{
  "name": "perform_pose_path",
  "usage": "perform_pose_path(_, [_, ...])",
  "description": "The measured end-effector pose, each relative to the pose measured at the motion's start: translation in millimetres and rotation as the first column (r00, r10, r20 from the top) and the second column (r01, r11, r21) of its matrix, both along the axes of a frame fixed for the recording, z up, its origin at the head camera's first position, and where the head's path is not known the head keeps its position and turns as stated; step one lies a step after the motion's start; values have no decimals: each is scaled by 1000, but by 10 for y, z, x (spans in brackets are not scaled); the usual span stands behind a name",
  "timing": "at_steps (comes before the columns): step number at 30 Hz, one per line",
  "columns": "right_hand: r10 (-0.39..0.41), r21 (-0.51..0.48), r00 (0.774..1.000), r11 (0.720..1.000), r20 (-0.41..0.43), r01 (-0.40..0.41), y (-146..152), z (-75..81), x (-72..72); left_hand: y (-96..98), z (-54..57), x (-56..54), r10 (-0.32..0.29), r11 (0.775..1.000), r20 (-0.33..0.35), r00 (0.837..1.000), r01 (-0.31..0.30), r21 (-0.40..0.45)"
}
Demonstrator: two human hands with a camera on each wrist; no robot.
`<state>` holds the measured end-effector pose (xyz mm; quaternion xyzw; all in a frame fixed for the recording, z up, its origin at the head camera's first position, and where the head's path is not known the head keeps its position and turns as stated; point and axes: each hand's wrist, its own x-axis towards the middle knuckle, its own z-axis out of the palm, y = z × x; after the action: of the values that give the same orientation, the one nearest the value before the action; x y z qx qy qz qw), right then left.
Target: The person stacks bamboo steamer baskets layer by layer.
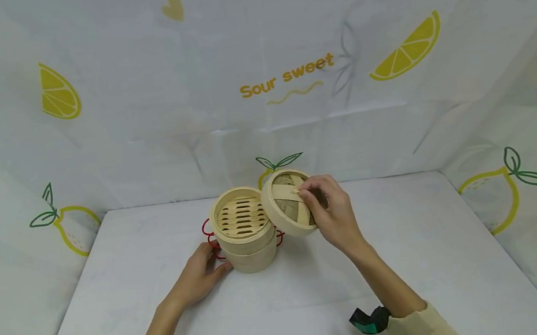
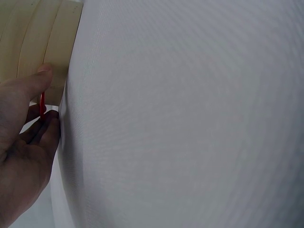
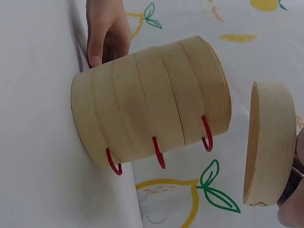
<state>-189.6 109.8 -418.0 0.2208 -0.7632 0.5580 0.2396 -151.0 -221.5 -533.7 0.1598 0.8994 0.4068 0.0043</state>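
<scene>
A stacked bamboo steamer [image 1: 250, 260] with red loop handles stands upright on the table, its slatted top tier [image 1: 242, 218] uncovered. My left hand [image 1: 200, 276] holds the steamer low on its left side. In the left wrist view the thumb presses the bamboo wall and a red loop [image 2: 42, 105] shows between thumb and fingers. My right hand [image 1: 335, 214] pinches the strap handle of the round bamboo lid [image 1: 276, 213]. The lid is tilted, up at the stack's right; the right wrist view shows the lid [image 3: 273, 142] apart from the top rim.
The white table [image 1: 273, 331] meets a hanging white sheet [image 1: 141, 94] with lemon prints at the back and sides. A dark strap piece sits at each wrist, by the sleeve cuffs [image 1: 412, 329].
</scene>
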Motion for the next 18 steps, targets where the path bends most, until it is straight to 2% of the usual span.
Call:
perform_pose_path(5, [6,-11,1000,1000,15,-6,-51,15,2,2,-1,3,0,1000,-12,1000,0,-2])
perform_pose_path(18, [-4,-35,1000,999,-13,4,-175,4,0,-14,-23,5,8,1000,-46,999,-8,-1])
